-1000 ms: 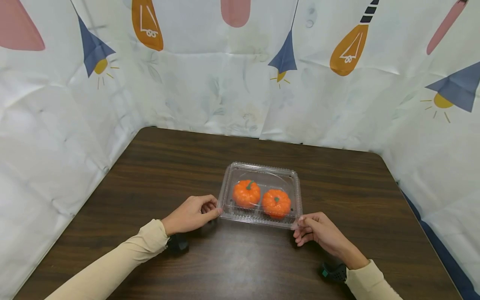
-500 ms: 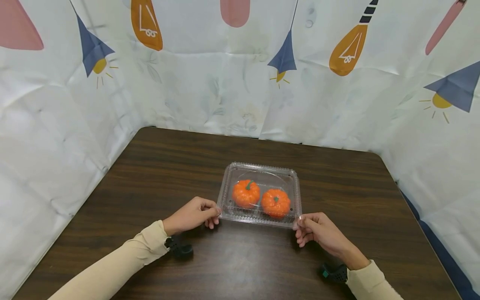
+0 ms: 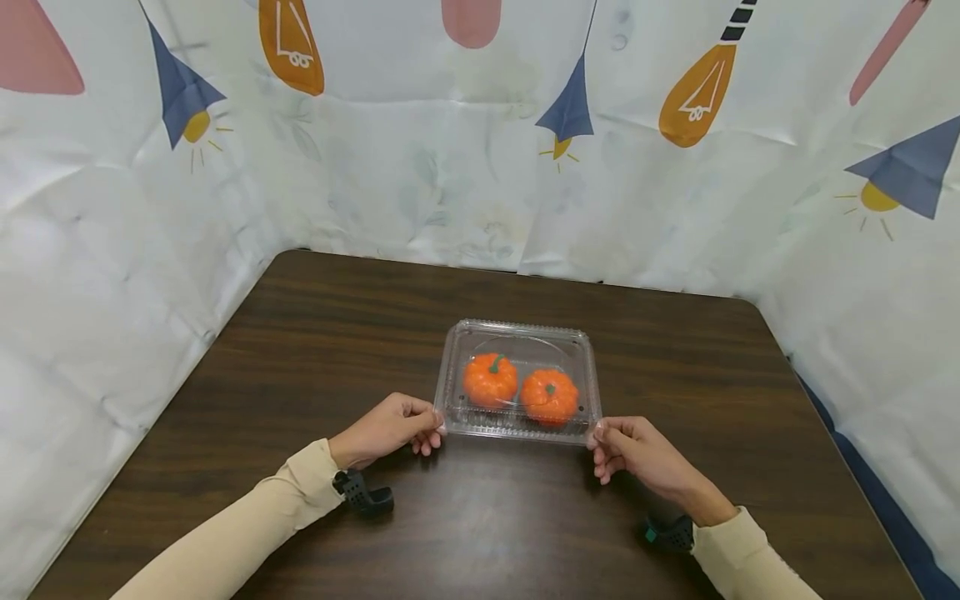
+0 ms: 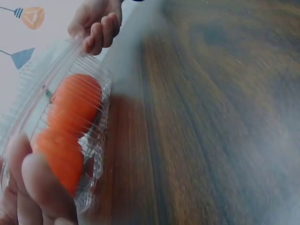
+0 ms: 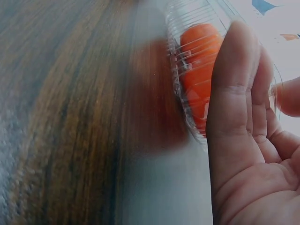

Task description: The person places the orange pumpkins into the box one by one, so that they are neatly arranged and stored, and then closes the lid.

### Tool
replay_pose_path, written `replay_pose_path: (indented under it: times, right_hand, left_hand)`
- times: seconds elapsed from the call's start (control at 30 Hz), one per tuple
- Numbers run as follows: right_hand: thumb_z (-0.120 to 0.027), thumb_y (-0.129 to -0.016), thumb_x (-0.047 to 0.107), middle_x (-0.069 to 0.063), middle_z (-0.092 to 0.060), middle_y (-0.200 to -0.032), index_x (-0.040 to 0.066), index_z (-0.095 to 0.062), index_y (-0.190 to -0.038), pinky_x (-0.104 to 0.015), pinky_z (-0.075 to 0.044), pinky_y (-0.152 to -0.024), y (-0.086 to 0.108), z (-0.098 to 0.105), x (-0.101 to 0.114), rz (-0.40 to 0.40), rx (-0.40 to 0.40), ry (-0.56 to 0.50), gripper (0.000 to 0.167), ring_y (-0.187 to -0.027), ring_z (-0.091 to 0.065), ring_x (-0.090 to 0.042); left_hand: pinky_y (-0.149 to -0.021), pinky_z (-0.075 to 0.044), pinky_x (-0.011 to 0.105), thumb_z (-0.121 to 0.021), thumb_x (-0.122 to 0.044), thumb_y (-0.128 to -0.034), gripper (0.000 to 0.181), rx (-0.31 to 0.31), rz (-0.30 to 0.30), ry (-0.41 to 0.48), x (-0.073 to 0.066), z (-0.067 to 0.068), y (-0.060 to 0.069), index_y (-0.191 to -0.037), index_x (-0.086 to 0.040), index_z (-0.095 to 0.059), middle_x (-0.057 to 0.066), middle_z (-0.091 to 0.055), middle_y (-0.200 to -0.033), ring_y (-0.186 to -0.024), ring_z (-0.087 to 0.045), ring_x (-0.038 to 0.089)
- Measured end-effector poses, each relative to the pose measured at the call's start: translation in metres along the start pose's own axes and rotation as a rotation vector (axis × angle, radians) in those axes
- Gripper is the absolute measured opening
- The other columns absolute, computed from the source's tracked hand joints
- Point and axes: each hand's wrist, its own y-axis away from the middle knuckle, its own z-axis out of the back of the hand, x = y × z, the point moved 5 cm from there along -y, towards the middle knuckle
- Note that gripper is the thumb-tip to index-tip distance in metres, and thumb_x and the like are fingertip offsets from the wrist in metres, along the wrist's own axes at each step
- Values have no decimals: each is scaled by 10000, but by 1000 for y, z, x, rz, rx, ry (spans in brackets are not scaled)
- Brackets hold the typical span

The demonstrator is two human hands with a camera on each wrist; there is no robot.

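Observation:
A clear plastic clamshell box (image 3: 525, 343) with a ribbed rim is in front of me, its lid down. Inside sit two orange toy pumpkins, the left pumpkin (image 3: 491, 381) and the right pumpkin (image 3: 550, 397), both with green stems. My left hand (image 3: 388, 431) pinches the box's near left corner between thumb and fingers. At the near right corner, my right hand (image 3: 647, 460) pinches the rim the same way. The left wrist view shows both pumpkins (image 4: 77, 101) through the ribbed side wall. Whether the box's underside touches the table cannot be told.
The dark wood-grain table (image 3: 360, 325) extends around the box on all sides. A white curtain (image 3: 420, 192) printed with lamps and bulbs hangs behind and along both sides. Each wrist wears a black strap (image 3: 363, 493).
My left fingers have closed into a pinch at the near left corner. The box's near edge has shifted slightly away or up, with both hands on it. The head view has tilted a little.

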Motion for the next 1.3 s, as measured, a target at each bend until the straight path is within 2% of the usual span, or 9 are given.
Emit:
replay_pose_path:
  times: [0.2, 0.43, 0.57, 0.8, 1.0, 1.1, 1.2, 1.3]
  right_hand:
    - [-453, -1124, 265, 60, -641, -803, -103, -582, -1009, -275, -627, -671, 3, -3, -1, -9, -7, 9, 406, -719, -682, -79]
    - [-429, -1131, 241, 77, -653, -849, 15, -604, -989, -224, -608, -670, 6, -7, 1, 20, 14, -75, 319, -742, -677, -54]
    - [-421, -1132, 223, 79, -660, -869, 28, -613, -989, -217, -606, -676, 6, -7, 0, 29, 14, -86, 309, -754, -683, -53]
    - [-443, -1123, 234, 74, -662, -870, 72, -629, -970, -244, -614, -697, 5, -5, -3, -27, -4, -106, 291, -756, -684, -76]
    - [-489, -1106, 254, 68, -703, -879, 33, -678, -1032, -257, -627, -725, 5, 0, -7, -70, -19, -143, 300, -787, -706, -78]
    - [-490, -1108, 249, 52, -721, -918, 53, -702, -1093, -267, -637, -763, 7, 5, -7, -63, -27, -139, 290, -832, -723, -83]
    - [-476, -1115, 270, 42, -727, -972, 88, -707, -1142, -270, -639, -799, 9, 13, -5, -54, -50, -113, 295, -871, -728, -85]
    - [-458, -1121, 306, 40, -726, -1005, 72, -694, -1191, -280, -639, -819, 13, 21, -4, -53, -91, -78, 340, -892, -729, -88]
  left_hand:
    - [-625, -522, 227, -520, -138, -1052, 331, -18, 4, 19, 1, -3, 1, -989, 135, -695, -30, -674, -777, -675, -611, 78]
    - [-631, -532, 215, -518, -111, -1038, 318, -22, 2, 41, 2, -8, 2, -978, 156, -681, -51, -662, -749, -660, -591, 63]
    - [-641, -549, 203, -520, -101, -1027, 316, -14, 2, 68, 2, -7, 2, -984, 173, -672, -49, -664, -747, -658, -589, 53]
    - [-661, -569, 213, -522, -134, -1053, 336, 26, 8, 103, 5, -4, 1, -1000, 158, -679, -33, -689, -780, -686, -616, 58]
    - [-691, -568, 227, -553, -237, -1070, 394, 80, 47, 116, 5, 0, 2, -1083, 130, -696, -4, -733, -852, -742, -660, 94]
    - [-727, -587, 250, -572, -298, -1068, 427, 96, 59, 94, 4, 5, 4, -1130, 101, -710, 42, -757, -924, -786, -689, 122]
    - [-762, -607, 279, -583, -333, -1063, 434, 85, 70, 55, 1, 13, 5, -1146, 70, -721, 116, -766, -985, -814, -707, 141]
    - [-779, -614, 303, -586, -332, -1061, 409, 45, 80, -2, -1, 23, 7, -1139, 44, -726, 178, -761, -1026, -828, -712, 154]
